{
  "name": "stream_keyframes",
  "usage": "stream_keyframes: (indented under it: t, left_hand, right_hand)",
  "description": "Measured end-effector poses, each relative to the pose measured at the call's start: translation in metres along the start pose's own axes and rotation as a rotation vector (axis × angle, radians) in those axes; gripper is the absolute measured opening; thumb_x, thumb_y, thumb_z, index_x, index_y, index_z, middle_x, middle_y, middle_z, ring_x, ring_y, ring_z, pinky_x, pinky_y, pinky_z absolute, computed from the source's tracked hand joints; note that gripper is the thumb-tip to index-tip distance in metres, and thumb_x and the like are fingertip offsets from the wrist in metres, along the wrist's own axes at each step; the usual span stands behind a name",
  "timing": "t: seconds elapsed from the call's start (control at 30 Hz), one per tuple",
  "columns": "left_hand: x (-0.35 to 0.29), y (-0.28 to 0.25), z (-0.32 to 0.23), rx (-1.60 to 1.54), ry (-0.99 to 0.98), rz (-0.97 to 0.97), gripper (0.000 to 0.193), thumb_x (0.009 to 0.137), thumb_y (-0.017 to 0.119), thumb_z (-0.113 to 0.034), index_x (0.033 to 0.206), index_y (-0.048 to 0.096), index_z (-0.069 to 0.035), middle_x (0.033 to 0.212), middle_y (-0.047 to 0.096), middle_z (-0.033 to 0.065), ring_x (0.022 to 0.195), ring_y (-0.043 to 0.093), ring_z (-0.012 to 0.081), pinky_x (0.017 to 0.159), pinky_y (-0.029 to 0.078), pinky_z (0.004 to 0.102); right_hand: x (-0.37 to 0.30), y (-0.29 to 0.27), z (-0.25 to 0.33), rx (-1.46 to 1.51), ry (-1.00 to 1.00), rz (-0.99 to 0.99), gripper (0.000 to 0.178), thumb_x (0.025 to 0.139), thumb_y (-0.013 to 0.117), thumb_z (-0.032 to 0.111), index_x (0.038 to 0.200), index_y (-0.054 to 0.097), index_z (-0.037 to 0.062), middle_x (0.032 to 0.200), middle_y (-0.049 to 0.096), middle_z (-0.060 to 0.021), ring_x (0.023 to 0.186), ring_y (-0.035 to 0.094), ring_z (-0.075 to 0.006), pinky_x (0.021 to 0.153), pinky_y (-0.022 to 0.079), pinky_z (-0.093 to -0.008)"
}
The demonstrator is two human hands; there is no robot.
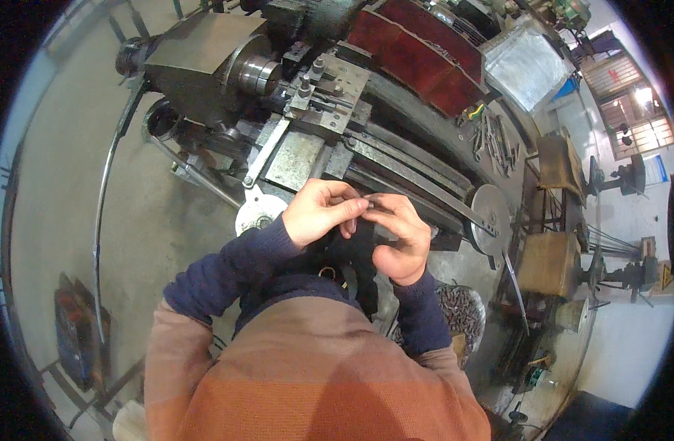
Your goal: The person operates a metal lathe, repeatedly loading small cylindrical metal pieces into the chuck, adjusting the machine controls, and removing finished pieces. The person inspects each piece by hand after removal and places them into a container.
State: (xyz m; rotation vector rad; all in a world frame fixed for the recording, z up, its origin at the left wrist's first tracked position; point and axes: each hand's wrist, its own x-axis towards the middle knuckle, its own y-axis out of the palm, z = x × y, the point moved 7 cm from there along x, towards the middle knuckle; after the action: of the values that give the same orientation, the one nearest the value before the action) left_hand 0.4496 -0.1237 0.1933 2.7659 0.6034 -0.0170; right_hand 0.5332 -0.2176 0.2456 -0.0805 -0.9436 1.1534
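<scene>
My left hand and my right hand meet in front of my body, just over the near side of a lathe. Thumbs and fingertips are pinched together around a small dark piece. It is mostly covered by the fingers, so its kind cannot be made out. Beyond the hands is the lathe's carriage with its tool post. The round metal spindle nose sticks out of the headstock at the upper left. A long lever runs down to a pale round plate beside my left wrist.
A dark red metal box stands behind the lathe bed. Several wrenches lie to its right. A round disc sits at the bed's right end. Below it is a container of small metal parts. Bench drills line the right wall.
</scene>
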Motion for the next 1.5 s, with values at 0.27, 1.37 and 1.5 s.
stream_keyframes:
  t: [0.27,1.37,1.5]
  left_hand:
    - [-0.003,0.000,-0.006,0.354,0.007,0.023,0.023,0.086,0.058,-0.021,0.085,0.061,0.002,0.064,0.059,0.0043,0.058,0.056,0.0097,0.053,0.045,0.0241]
    - [-0.004,-0.002,-0.004,0.105,-0.006,0.064,0.026,0.090,0.051,-0.022,0.081,0.058,0.002,0.063,0.058,0.0058,0.057,0.057,0.0125,0.054,0.046,0.0255]
    - [-0.003,-0.003,-0.004,0.128,0.002,0.066,0.026,0.090,0.051,-0.022,0.081,0.058,0.002,0.062,0.058,0.0058,0.056,0.057,0.0125,0.054,0.046,0.0256]
  right_hand:
    - [0.000,0.006,0.010,-0.171,-0.097,0.052,0.031,0.061,0.061,0.022,0.084,0.063,0.0011,0.090,0.059,-0.0155,0.080,0.057,-0.0339,0.070,0.047,-0.0390]
    - [-0.018,0.006,-0.015,0.283,0.127,-0.021,0.057,0.073,0.059,0.049,0.097,0.065,-0.0031,0.103,0.062,-0.0168,0.095,0.059,-0.0285,0.084,0.043,-0.0354]
    - [-0.018,0.006,-0.016,0.267,0.118,-0.017,0.057,0.073,0.059,0.048,0.097,0.065,-0.0030,0.103,0.062,-0.0169,0.094,0.059,-0.0286,0.084,0.043,-0.0353]
